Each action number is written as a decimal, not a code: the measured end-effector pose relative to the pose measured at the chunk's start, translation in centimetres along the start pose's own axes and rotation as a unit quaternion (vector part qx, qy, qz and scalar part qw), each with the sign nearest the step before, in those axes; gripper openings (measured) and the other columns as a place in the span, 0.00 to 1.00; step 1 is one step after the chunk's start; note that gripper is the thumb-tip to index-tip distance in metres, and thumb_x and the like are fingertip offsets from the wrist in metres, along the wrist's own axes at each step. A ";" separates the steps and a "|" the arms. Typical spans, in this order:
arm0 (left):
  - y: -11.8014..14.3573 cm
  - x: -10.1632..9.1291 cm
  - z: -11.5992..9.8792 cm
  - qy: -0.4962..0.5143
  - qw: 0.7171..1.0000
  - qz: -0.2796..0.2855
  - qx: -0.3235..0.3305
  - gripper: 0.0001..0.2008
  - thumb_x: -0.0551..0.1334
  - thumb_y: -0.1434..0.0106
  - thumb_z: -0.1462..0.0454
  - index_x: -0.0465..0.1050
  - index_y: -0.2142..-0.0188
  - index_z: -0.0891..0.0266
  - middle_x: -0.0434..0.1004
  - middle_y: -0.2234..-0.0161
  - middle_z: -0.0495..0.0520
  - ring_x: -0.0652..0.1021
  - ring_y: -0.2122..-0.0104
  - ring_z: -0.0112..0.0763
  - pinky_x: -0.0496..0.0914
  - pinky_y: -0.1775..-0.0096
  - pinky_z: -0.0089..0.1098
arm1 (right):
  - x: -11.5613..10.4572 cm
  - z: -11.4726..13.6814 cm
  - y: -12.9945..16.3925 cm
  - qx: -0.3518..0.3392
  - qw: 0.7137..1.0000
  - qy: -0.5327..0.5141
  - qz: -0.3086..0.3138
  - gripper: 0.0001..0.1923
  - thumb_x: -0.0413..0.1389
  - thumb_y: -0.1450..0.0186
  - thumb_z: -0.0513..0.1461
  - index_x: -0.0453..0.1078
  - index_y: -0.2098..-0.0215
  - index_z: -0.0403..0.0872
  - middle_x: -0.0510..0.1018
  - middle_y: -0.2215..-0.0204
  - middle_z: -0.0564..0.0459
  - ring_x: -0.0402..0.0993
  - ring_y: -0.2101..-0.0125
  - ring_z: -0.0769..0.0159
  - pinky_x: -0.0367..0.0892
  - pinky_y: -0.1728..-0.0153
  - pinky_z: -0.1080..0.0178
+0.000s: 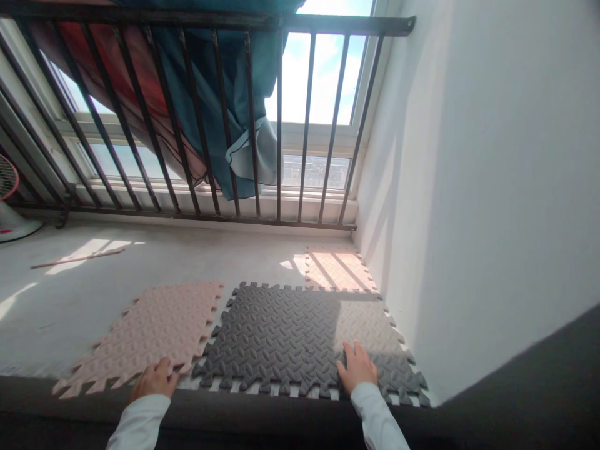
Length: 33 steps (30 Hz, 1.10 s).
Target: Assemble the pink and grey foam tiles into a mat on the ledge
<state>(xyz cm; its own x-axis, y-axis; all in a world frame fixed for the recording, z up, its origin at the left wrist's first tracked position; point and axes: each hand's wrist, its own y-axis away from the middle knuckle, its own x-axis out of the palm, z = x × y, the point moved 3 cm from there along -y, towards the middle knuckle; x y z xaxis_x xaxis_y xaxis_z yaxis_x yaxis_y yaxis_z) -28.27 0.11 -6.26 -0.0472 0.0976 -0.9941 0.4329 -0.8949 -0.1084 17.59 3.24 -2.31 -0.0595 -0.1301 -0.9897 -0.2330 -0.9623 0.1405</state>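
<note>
A dark grey foam puzzle mat [281, 337] lies flat on the concrete floor [154, 262]. My right hand [357, 367] presses flat on its near right corner, fingers spread. A pink foam mat [154, 328] lies loose and skewed to its left, with a narrow gap between the two. My left hand [154, 379] rests on the pink mat's near edge, fingers curled over it. A second pink mat [337, 270] is joined to the grey one at the far right, by the wall.
A white wall [469, 187] rises on the right. Black metal railing bars [210, 125] stand before a window, with blue and red cloth [225, 106] hanging behind them. A fan [9, 206] stands far left. A thin wooden stick [79, 257] lies on the floor.
</note>
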 end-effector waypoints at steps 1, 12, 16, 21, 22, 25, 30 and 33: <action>-0.3 -0.2 0.2 0.033 0.999 -0.009 -0.027 0.12 0.50 0.46 0.62 0.68 0.65 0.60 0.74 0.68 0.57 0.74 0.66 0.38 0.66 0.63 0.33 | 0.0 0.0 -0.1 0.001 1.000 0.003 0.003 0.23 0.47 0.42 0.39 0.59 0.48 0.52 0.59 0.45 0.46 0.53 0.45 0.60 0.55 0.52 0.55; -10.3 -8.4 -11.4 0.396 0.903 -0.129 -0.107 0.16 0.56 0.50 0.56 0.70 0.63 0.59 0.75 0.74 0.49 0.75 0.70 0.31 0.68 0.67 0.29 | 1.3 0.1 -2.8 0.060 0.998 0.025 -0.012 0.26 0.47 0.41 0.47 0.55 0.45 0.54 0.53 0.43 0.38 0.46 0.44 0.49 0.48 0.53 0.43; -12.6 -8.9 -21.6 0.397 0.910 -0.115 -0.024 0.14 0.57 0.48 0.60 0.72 0.63 0.62 0.76 0.71 0.52 0.75 0.68 0.30 0.67 0.65 0.27 | 2.0 0.0 -3.7 0.068 0.997 0.021 -0.014 0.26 0.47 0.41 0.48 0.54 0.44 0.55 0.54 0.43 0.38 0.46 0.44 0.47 0.46 0.53 0.40; -11.8 -5.5 -31.7 0.289 0.954 -0.025 0.076 0.10 0.56 0.46 0.64 0.73 0.65 0.61 0.75 0.65 0.55 0.74 0.65 0.31 0.66 0.63 0.29 | 2.8 0.0 -3.8 0.053 0.994 0.045 -0.081 0.25 0.48 0.42 0.47 0.57 0.46 0.56 0.58 0.45 0.39 0.50 0.45 0.45 0.47 0.54 0.39; -11.4 -4.8 -32.9 0.265 0.960 -0.006 0.089 0.10 0.55 0.45 0.64 0.73 0.65 0.60 0.75 0.65 0.55 0.74 0.65 0.32 0.66 0.63 0.29 | 2.8 0.0 -3.7 0.051 0.993 0.049 -0.091 0.25 0.49 0.42 0.47 0.57 0.46 0.56 0.59 0.45 0.39 0.51 0.45 0.45 0.47 0.54 0.39; -10.7 -3.0 -34.9 0.225 0.969 0.030 0.100 0.11 0.54 0.44 0.64 0.73 0.64 0.60 0.74 0.63 0.56 0.73 0.63 0.33 0.65 0.63 0.30 | 2.8 0.1 -3.6 0.049 0.993 0.052 -0.094 0.25 0.50 0.43 0.47 0.58 0.46 0.56 0.59 0.46 0.38 0.51 0.46 0.45 0.47 0.53 0.39; -10.5 -2.0 -35.7 0.201 0.969 0.052 0.130 0.11 0.54 0.43 0.64 0.72 0.63 0.63 0.72 0.62 0.56 0.72 0.62 0.34 0.64 0.62 0.30 | 2.3 0.3 -3.5 0.057 0.993 0.052 -0.087 0.26 0.49 0.43 0.48 0.57 0.46 0.57 0.59 0.45 0.39 0.51 0.45 0.45 0.46 0.53 0.40; -10.5 -1.6 -35.6 0.194 0.969 0.056 0.145 0.11 0.53 0.42 0.65 0.72 0.63 0.64 0.71 0.62 0.57 0.72 0.62 0.34 0.63 0.62 0.30 | 2.4 0.3 -3.5 0.058 0.994 0.042 -0.079 0.26 0.49 0.43 0.50 0.57 0.46 0.57 0.59 0.45 0.39 0.50 0.45 0.45 0.46 0.52 0.40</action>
<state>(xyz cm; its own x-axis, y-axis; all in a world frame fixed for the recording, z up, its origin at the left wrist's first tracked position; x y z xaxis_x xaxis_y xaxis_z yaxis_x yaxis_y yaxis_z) -0.65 24.86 -3.54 0.3510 0.0992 -0.9311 0.1417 -0.9885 -0.0519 18.01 6.39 -5.13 0.0661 -0.0038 -0.9978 -0.3435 -0.9389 -0.0192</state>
